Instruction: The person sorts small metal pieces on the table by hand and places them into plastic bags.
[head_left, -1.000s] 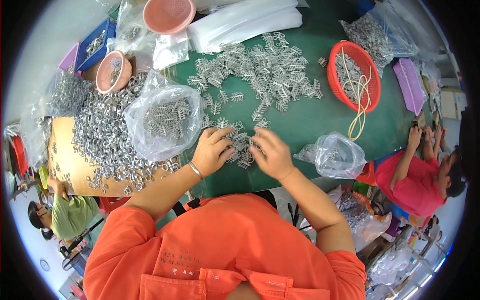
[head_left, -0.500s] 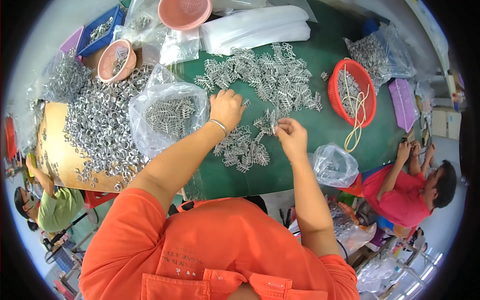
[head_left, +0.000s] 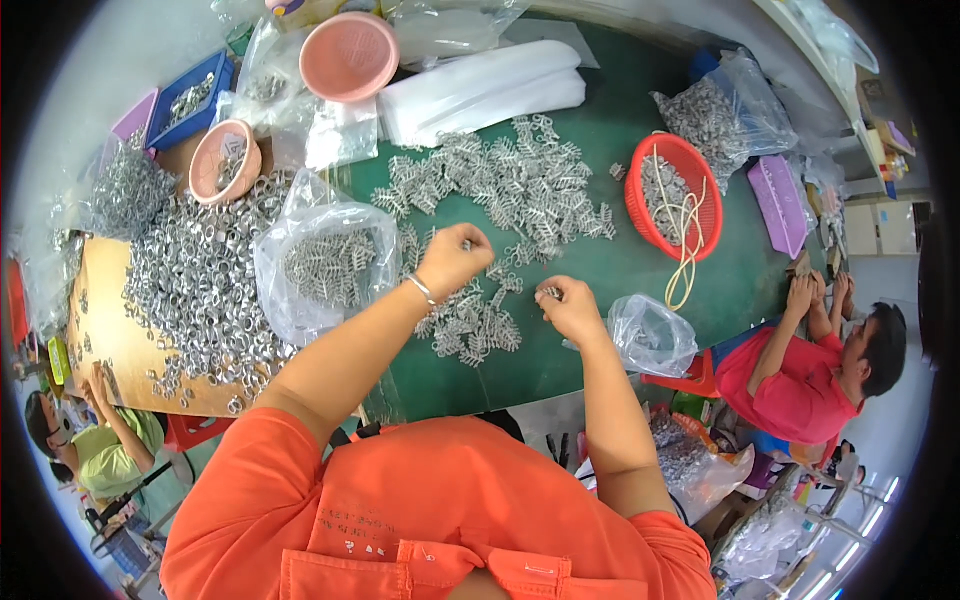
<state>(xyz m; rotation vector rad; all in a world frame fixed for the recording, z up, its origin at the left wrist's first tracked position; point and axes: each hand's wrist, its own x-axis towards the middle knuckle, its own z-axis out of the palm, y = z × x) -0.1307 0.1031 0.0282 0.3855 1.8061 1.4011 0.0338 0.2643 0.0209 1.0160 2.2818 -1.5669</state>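
Observation:
My left hand (head_left: pixel 455 258), a bangle on its wrist, is closed above the green table, a bit of silver metal at its fingertips. My right hand (head_left: pixel 573 308) pinches a small silver metal piece (head_left: pixel 551 292), its shape mostly covered by the fingers. Between my hands and nearer me lies a small heap of leaf-shaped metal pieces (head_left: pixel 472 330). A larger heap of the same pieces (head_left: pixel 520 180) spreads beyond my hands. Left of my left hand, an open clear plastic bag (head_left: pixel 270 270) holds more leaf-shaped pieces (head_left: pixel 325 265).
Metal rings (head_left: pixel 200 280) are piled at left, below a pink basket (head_left: pixel 250 180). A red basket (head_left: pixel 712 215) with cord stands right, near a crumpled plastic bag (head_left: pixel 655 335) and a purple tray (head_left: pixel 775 205). Co-workers sit at right (head_left: pixel 800 380) and far left (head_left: pixel 115 450).
My left hand has lifted off the heap and its fingers have curled in. My right hand has drawn away from the small heap with a piece. The view has shifted slightly.

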